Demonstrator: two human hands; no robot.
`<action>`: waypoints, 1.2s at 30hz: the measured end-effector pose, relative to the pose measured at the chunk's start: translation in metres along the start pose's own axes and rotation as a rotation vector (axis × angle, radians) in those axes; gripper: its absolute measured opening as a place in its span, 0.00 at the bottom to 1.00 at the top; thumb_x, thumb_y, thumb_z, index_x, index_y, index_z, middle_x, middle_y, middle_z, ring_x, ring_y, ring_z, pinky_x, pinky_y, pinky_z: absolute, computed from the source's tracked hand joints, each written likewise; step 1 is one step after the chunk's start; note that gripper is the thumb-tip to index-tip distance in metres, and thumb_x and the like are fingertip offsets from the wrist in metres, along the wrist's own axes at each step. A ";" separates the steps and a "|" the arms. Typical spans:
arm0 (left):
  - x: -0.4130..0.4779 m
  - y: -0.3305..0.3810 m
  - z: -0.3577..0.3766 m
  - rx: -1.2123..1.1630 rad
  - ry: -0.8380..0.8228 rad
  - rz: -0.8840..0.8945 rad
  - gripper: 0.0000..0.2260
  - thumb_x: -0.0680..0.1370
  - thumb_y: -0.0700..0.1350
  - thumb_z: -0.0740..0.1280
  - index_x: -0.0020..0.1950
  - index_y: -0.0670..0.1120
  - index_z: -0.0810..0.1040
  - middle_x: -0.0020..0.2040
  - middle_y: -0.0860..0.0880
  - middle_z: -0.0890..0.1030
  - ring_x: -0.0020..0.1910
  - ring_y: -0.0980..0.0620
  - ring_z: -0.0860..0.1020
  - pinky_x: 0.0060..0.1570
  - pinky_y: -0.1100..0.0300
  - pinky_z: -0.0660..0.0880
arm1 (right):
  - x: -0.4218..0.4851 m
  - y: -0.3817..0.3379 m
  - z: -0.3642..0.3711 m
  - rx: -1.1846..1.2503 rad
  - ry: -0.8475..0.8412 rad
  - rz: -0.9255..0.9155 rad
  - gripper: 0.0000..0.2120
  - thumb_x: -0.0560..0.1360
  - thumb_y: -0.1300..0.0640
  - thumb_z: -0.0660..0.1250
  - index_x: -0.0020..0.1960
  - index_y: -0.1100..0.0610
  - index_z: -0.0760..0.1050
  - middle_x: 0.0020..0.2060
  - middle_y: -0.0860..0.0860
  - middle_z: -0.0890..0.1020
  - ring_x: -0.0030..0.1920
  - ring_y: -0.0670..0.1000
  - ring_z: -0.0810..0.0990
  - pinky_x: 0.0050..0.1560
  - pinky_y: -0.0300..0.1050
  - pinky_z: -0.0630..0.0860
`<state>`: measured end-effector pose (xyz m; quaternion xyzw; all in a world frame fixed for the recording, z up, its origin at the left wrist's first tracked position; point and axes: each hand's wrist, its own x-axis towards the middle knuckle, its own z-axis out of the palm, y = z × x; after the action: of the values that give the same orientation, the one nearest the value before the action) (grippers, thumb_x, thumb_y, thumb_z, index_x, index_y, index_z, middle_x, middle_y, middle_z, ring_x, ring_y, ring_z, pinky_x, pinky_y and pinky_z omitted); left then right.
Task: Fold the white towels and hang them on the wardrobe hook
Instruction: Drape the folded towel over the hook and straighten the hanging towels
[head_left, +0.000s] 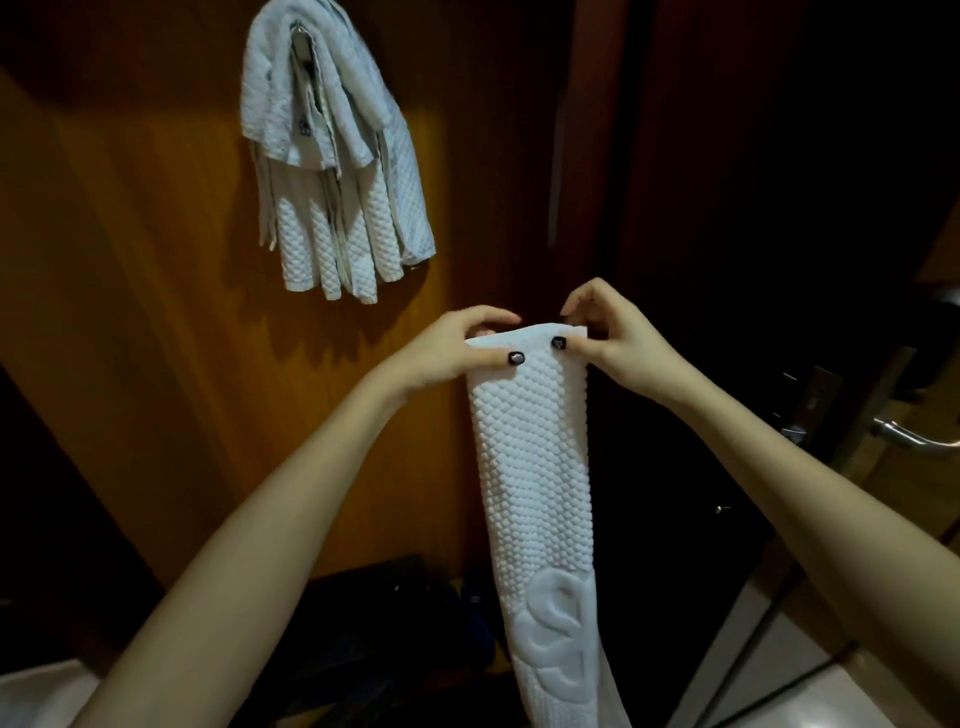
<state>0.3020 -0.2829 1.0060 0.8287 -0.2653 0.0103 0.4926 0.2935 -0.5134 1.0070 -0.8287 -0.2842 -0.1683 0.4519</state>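
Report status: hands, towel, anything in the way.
Both pinch: left hand, right hand on top edge of folded towel, rest hanging down. Up left, hung towels bunched on wardrobe panel. Nothing seen between.

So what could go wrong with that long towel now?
1. The left hand and right hand pinch only the top edge of the folded towel, and the rest dangles, so it might slip or fall open.
2. The hook is nearly buried under the hanging towels, so adding another could crowd it and perhaps knock one loose.
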 end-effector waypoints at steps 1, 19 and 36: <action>0.005 0.003 -0.002 -0.044 -0.006 0.004 0.13 0.72 0.46 0.73 0.56 0.55 0.79 0.50 0.54 0.83 0.49 0.56 0.81 0.45 0.67 0.76 | 0.001 -0.003 -0.001 0.042 0.007 0.000 0.13 0.74 0.62 0.70 0.48 0.47 0.70 0.42 0.47 0.77 0.41 0.45 0.76 0.39 0.38 0.74; 0.019 0.037 0.026 -0.327 0.342 0.250 0.23 0.71 0.42 0.73 0.63 0.49 0.70 0.58 0.50 0.79 0.56 0.57 0.80 0.50 0.62 0.78 | 0.051 -0.025 -0.036 0.397 0.277 -0.012 0.09 0.76 0.66 0.66 0.52 0.55 0.70 0.38 0.50 0.78 0.37 0.44 0.77 0.35 0.37 0.74; -0.030 -0.014 0.028 -0.018 0.189 0.218 0.21 0.74 0.41 0.73 0.62 0.60 0.75 0.60 0.69 0.76 0.65 0.64 0.72 0.62 0.71 0.67 | 0.087 -0.020 0.002 0.418 0.272 -0.088 0.12 0.74 0.62 0.68 0.52 0.47 0.72 0.42 0.49 0.74 0.41 0.47 0.74 0.40 0.40 0.72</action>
<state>0.2759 -0.2876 0.9722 0.7859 -0.3063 0.1391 0.5189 0.3491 -0.4759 1.0653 -0.6736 -0.2853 -0.2353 0.6399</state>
